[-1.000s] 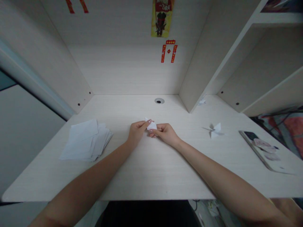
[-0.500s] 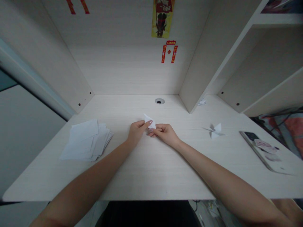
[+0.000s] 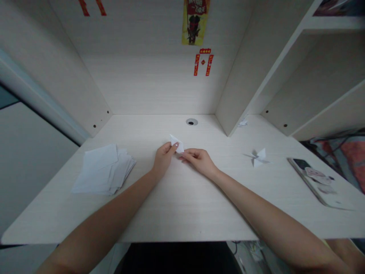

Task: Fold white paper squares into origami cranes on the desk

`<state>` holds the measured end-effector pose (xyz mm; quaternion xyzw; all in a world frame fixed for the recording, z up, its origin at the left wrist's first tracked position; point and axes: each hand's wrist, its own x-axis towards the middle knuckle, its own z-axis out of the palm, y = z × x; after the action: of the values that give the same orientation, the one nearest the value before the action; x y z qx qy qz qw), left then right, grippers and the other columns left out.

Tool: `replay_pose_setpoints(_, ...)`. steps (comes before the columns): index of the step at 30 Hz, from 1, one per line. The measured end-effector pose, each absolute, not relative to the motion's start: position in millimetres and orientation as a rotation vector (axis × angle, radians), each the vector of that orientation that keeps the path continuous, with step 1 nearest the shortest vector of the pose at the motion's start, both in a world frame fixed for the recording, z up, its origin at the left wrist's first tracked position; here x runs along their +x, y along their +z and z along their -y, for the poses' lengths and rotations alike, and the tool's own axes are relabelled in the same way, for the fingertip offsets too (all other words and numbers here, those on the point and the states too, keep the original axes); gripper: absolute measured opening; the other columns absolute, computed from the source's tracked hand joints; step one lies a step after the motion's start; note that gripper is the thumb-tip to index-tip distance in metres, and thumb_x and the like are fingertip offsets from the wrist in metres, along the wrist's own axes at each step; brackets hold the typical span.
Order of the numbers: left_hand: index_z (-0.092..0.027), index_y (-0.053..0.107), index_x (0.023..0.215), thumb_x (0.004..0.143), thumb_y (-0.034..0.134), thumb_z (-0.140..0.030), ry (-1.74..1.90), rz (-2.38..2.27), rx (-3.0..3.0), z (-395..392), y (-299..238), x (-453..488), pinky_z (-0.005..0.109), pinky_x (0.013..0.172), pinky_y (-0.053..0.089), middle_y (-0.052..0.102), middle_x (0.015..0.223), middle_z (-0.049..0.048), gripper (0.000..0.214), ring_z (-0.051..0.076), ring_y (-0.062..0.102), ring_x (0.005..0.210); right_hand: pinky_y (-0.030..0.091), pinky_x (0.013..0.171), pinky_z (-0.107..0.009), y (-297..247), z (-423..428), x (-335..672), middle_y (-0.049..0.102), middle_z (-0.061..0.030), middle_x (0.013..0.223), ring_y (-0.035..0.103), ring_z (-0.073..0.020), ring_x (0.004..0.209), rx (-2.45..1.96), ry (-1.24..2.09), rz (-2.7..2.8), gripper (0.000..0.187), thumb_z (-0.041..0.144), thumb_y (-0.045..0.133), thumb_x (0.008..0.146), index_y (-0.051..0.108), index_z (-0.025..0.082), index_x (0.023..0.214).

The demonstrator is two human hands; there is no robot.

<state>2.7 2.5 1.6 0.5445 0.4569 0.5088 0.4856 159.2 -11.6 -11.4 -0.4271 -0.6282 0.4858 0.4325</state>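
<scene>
A small folded piece of white paper (image 3: 177, 144) is held up between my two hands over the middle of the desk, one pointed corner sticking up. My left hand (image 3: 164, 156) pinches its left side, thumb across the front. At the paper's lower right corner, the thumb and fingers of my right hand (image 3: 198, 159) are closed on it. Some fingertips are hidden behind the paper. To the right lies a folded paper crane (image 3: 259, 158), wings spread. A loose stack of white paper sheets (image 3: 98, 171) rests left of my left forearm.
A phone in a decorated case (image 3: 321, 184) lies at the desk's right side. An upright divider panel (image 3: 242, 76) stands behind the crane, with a small white scrap (image 3: 243, 123) by its foot. A round cable hole (image 3: 192, 122) is near the back wall.
My left hand has shifted slightly up and left with the folded paper, tilting it. My right hand stays at its lower corner. The view has moved very slightly.
</scene>
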Motion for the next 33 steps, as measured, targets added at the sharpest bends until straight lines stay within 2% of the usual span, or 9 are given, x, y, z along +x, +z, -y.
replay_pose_setpoints(3,-0.014,0.066,0.086,0.076,0.060,-0.043,1.250,-1.076,1.329,-5,-1,3,0.025,0.071,0.043,0.066,0.076,0.0010,0.031,0.014,0.058,0.073,0.046,0.065,-0.026,-5,12,161,0.067,-0.0024,0.076,0.060,-0.0144,0.069,-1.120,0.971,1.515,0.029,0.047,0.059,0.079,0.064,0.019,0.085)
replay_pose_setpoints(6,-0.015,0.065,0.101,0.077,0.060,-0.037,1.203,-1.038,1.394,-4,-2,5,0.025,0.073,0.044,0.068,0.083,0.0024,0.034,0.016,0.060,0.079,0.045,0.064,-0.025,0,12,162,0.064,-0.0004,0.078,0.059,-0.0130,0.068,-1.074,0.880,1.431,0.025,0.042,0.062,0.077,0.057,0.021,0.089)
replay_pose_setpoints(10,-0.017,0.053,0.124,0.077,0.061,-0.033,1.120,-1.045,1.420,1,0,5,0.022,0.057,0.041,0.065,0.069,-0.0002,0.051,0.013,0.057,0.062,0.045,0.065,-0.025,1,11,164,0.063,-0.0007,0.077,0.058,-0.0128,0.069,-1.018,0.889,1.482,0.018,0.036,0.062,0.077,0.059,0.020,0.083)
replay_pose_setpoints(13,-0.017,0.049,0.128,0.076,0.062,-0.033,1.087,-1.060,1.429,5,3,5,0.019,0.046,0.032,0.058,0.057,-0.0046,0.056,0.009,0.047,0.048,0.046,0.066,-0.027,-3,9,164,0.065,-0.0022,0.078,0.058,-0.0134,0.069,-1.020,0.937,1.538,0.019,0.034,0.059,0.078,0.066,0.019,0.088)
replay_pose_setpoints(17,-0.016,0.047,0.128,0.075,0.065,-0.034,1.094,-1.048,1.405,8,8,4,0.017,0.042,0.026,0.048,0.047,-0.0094,0.059,0.006,0.039,0.041,0.048,0.069,-0.029,-9,6,166,0.070,-0.0050,0.085,0.061,-0.0155,0.073,-0.999,1.025,1.514,0.024,0.034,0.061,0.076,0.071,0.020,0.093)
replay_pose_setpoints(19,-0.017,0.045,0.130,0.073,0.067,-0.036,1.114,-1.033,1.357,8,10,5,0.017,0.045,0.031,0.055,0.051,-0.0079,0.065,0.007,0.047,0.045,0.049,0.071,-0.030,-10,5,166,0.071,-0.0060,0.089,0.063,-0.0166,0.076,-0.992,1.029,1.433,0.025,0.034,0.064,0.074,0.073,0.020,0.092)
replay_pose_setpoints(24,-0.017,0.045,0.130,0.068,0.072,-0.034,1.147,-1.030,1.287,7,11,5,0.021,0.066,0.046,0.070,0.068,-0.0004,0.069,0.013,0.064,0.068,0.051,0.070,-0.031,-8,3,168,0.072,-0.0063,0.092,0.064,-0.0168,0.073,-1.030,0.997,1.273,0.028,0.035,0.070,0.069,0.073,0.021,0.092)
replay_pose_setpoints(29,-0.017,0.055,0.120,0.067,0.073,-0.035,1.234,-1.043,1.170,1,5,2,0.030,0.081,0.050,0.073,0.078,0.0038,0.059,0.016,0.067,0.075,0.051,0.071,-0.032,-6,5,167,0.072,-0.0063,0.090,0.064,-0.0173,0.073,-1.034,0.964,1.250,0.029,0.035,0.073,0.066,0.073,0.021,0.092)
replay_pose_setpoints(33,-0.017,0.058,0.115,0.066,0.074,-0.033,1.287,-1.018,1.112,-1,5,2,0.032,0.084,0.050,0.073,0.080,0.0040,0.055,0.015,0.067,0.074,0.050,0.068,-0.030,-2,7,166,0.069,-0.0049,0.082,0.062,-0.0155,0.069,-1.003,0.915,1.329,0.026,0.032,0.073,0.067,0.074,0.021,0.090)
